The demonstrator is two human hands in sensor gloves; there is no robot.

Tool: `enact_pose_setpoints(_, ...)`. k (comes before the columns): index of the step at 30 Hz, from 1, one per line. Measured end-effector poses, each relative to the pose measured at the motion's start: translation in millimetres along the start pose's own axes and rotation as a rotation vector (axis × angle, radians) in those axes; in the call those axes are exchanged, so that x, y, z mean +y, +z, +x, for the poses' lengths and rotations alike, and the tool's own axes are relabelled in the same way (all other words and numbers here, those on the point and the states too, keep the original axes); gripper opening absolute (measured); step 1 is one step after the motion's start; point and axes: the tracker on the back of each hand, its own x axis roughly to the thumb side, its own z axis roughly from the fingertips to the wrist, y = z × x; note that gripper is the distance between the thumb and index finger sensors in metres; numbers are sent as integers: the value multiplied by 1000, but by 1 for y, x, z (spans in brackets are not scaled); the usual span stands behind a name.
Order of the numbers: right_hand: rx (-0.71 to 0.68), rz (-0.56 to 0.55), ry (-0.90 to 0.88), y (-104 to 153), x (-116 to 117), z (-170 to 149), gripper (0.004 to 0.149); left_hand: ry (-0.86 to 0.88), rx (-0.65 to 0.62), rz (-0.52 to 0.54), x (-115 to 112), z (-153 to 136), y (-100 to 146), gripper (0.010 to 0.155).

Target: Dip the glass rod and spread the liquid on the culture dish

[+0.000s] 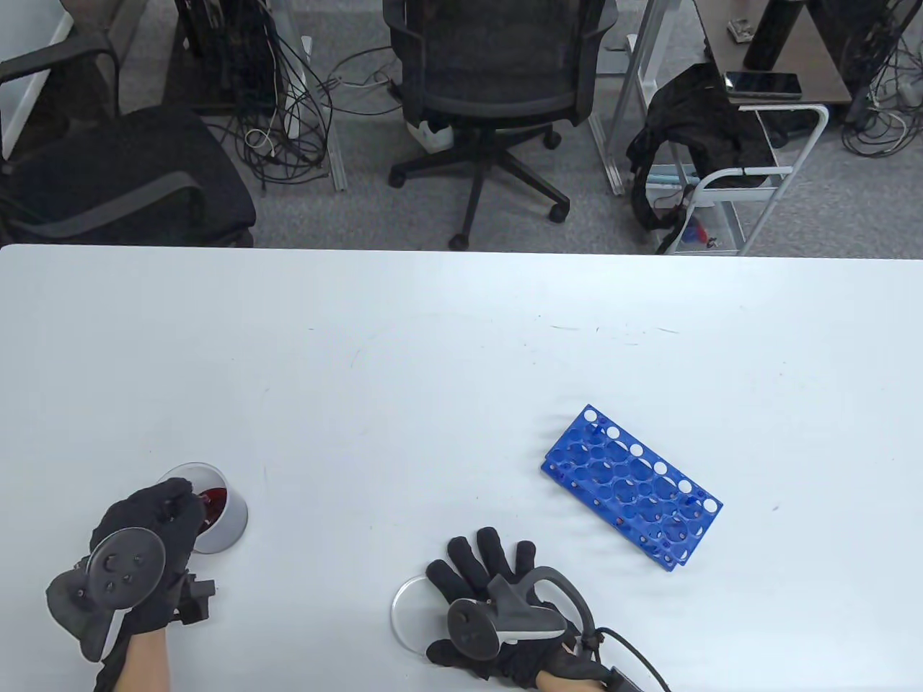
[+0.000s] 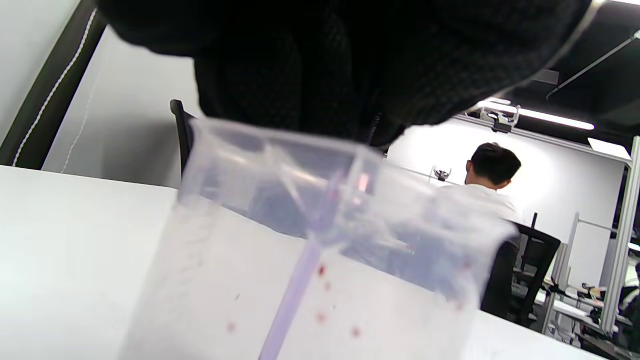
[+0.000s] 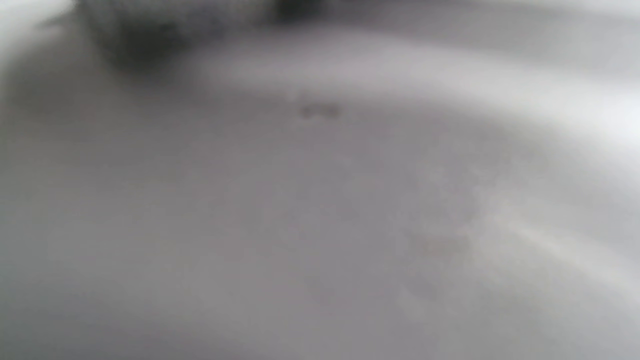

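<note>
A clear plastic beaker [image 1: 220, 508] with dark red liquid at its bottom stands at the table's front left. My left hand [image 1: 155, 522] is over its near rim; in the left wrist view its fingers [image 2: 320, 65] hold a clear rod [image 2: 295, 295] that goes down into the beaker [image 2: 210, 280], whose wall carries red droplets. A clear round culture dish [image 1: 411, 602] lies flat at the front centre. My right hand [image 1: 487, 573] rests on it with fingers spread flat, covering its right part. The right wrist view is a grey blur.
A blue test-tube rack [image 1: 631, 486] lies empty to the right of the dish, set at an angle. The white table [image 1: 433, 346] stretches back to its far edge, with office chairs [image 1: 497, 79] beyond.
</note>
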Motion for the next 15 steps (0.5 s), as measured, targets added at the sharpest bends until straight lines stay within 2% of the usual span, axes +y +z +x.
enact_pose_setpoints(8,0,0,0,0,0,0,96,-72,-8,-74,-7,9,-3,35)
enact_pose_setpoints(12,0,0,0,0,0,0,96,-41,0,-17,1,7,0,35)
enact_pose_setpoints(15,0,0,0,0,0,0,96,-48,2,-37,-1,5,-1,35)
